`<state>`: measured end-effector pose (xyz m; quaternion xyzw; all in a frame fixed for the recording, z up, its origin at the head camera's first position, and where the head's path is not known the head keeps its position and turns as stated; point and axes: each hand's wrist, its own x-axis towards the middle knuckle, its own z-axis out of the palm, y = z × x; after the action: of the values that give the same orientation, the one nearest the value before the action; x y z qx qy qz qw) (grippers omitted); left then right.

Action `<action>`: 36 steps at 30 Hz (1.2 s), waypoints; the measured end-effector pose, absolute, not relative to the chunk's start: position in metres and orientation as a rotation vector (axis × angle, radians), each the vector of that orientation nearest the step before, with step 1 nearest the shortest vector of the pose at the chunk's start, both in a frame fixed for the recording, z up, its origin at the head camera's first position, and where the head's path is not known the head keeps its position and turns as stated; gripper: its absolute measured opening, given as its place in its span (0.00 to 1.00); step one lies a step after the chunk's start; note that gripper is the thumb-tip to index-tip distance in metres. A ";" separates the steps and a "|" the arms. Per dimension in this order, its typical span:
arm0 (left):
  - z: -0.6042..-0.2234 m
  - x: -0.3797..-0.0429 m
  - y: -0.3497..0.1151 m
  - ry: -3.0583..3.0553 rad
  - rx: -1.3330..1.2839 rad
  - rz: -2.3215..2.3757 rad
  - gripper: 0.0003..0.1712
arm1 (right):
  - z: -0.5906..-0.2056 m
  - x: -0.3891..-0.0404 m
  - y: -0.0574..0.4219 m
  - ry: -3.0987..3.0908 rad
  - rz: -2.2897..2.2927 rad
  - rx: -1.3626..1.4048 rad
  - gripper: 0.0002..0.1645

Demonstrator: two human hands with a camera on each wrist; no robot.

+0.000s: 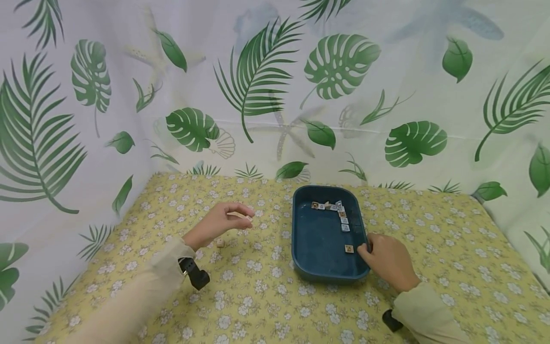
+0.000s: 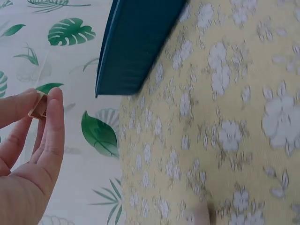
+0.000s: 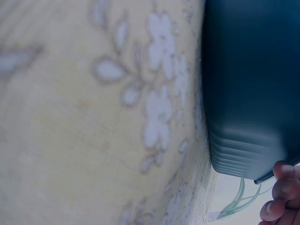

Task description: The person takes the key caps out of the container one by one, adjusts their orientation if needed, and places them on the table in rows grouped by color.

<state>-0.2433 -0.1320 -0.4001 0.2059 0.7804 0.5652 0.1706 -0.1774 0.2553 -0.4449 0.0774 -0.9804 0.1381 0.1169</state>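
My left hand [image 1: 223,222] is raised over the cloth left of the blue tray [image 1: 315,251], pinching a small wooden tile [image 2: 38,107] between thumb and fingertips. On the tray's right side, my right hand [image 1: 391,262] grips the rim, with its curled fingers [image 3: 281,190] showing under the edge in the right wrist view. Inside the tray, several small tiles [image 1: 345,220] form a bent line near the far right corner. A single tile [image 1: 349,249] lies apart from them, near the right hand.
Another small wooden tile [image 1: 220,243] lies on the cloth just below the left hand. A yellow flowered cloth [image 1: 258,306] covers the table. Behind and at the sides hangs a white leaf-print curtain [image 1: 275,157].
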 end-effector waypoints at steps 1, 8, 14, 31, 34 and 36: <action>-0.401 -0.244 -0.134 2.241 0.590 1.596 0.17 | -0.445 -0.177 0.255 -2.870 0.403 0.227 0.20; -0.406 -0.249 -0.153 2.409 0.505 1.517 0.16 | -0.441 -0.178 0.253 -2.878 0.394 0.218 0.20; -0.424 -0.249 -0.181 2.602 0.455 1.364 0.15 | -0.439 -0.178 0.252 -2.886 0.398 0.224 0.20; -0.465 -0.245 -0.216 2.656 0.357 1.256 0.08 | -0.437 -0.177 0.253 -2.886 0.411 0.250 0.20; -0.465 -0.244 -0.216 2.660 0.378 1.257 0.08 | -0.437 -0.178 0.254 -2.896 0.410 0.245 0.20; -0.464 -0.244 -0.215 2.664 0.385 1.247 0.08 | -0.437 -0.179 0.254 -2.901 0.410 0.242 0.20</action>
<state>-0.2438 -0.2151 -0.4639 0.1292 0.8946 0.4188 0.0874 -0.1790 0.2540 -0.4370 0.0820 -0.9818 0.1388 0.1008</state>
